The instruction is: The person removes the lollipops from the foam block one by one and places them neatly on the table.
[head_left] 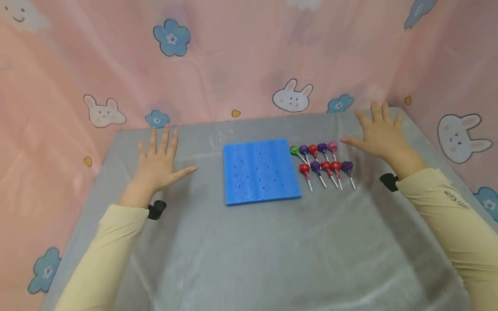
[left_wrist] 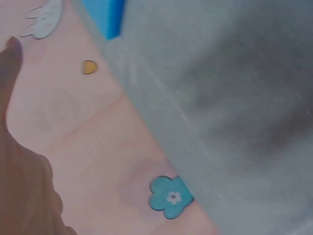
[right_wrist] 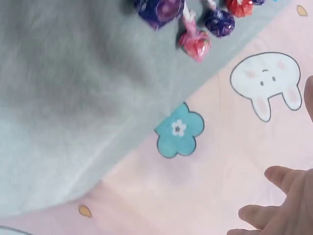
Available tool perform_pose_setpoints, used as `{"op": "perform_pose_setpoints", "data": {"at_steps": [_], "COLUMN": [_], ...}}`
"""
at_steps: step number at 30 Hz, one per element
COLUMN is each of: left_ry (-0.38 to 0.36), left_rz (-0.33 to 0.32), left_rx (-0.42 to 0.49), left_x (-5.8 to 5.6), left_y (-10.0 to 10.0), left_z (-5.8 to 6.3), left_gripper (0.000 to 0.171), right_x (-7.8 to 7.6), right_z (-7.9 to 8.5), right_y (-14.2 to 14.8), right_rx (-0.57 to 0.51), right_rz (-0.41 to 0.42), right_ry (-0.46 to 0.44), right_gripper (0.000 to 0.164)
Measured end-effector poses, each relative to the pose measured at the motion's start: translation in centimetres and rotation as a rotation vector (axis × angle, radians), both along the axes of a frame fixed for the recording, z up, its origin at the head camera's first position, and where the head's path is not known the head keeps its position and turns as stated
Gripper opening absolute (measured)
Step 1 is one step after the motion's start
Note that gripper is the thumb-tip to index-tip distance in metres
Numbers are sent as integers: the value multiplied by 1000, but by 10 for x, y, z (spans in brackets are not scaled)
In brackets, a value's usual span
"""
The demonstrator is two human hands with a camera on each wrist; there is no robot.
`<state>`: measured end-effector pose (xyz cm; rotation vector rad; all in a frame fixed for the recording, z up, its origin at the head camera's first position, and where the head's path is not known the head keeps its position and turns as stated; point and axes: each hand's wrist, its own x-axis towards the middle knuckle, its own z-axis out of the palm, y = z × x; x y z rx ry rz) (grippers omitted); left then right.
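A blue foam board with several small holes lies flat at the middle of the table. Just right of it, wrapped lollipops lie in two rows, among them a green lollipop, a red lollipop and a purple lollipop. My left hand, fingers spread and holding nothing, is raised to the left of the board. On the other side my right hand is likewise spread, its thumb pointing toward the pink lollipop. In the right wrist view a purple lollipop shows at the top edge.
A grey cloth covers the table. Behind and beside it hangs a pink curtain printed with rabbits and blue flowers. Both wrists carry a small black camera, the left camera and the right camera.
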<state>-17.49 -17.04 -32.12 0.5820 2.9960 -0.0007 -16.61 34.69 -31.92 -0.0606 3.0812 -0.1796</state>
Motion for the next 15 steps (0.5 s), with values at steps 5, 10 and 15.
{"op": "perform_pose_setpoints", "data": {"at_steps": [5, 10, 15], "left_ry": [-18, -42, -44], "left_rz": [45, 66, 67], "left_rx": [-114, -150, -151], "left_x": [1, 1, -1], "left_y": [-11, -16, -17], "left_z": [-6, -12, -15], "left_gripper": [104, 104, 103], "right_x": [-3, -6, -7], "right_z": [4, 4, 3], "right_y": [-1, 0, 1], "right_rx": [73, 82, 79], "right_rz": [26, 41, 41], "right_ry": [5, 4, -8], "right_gripper": [100, 101, 101]}}
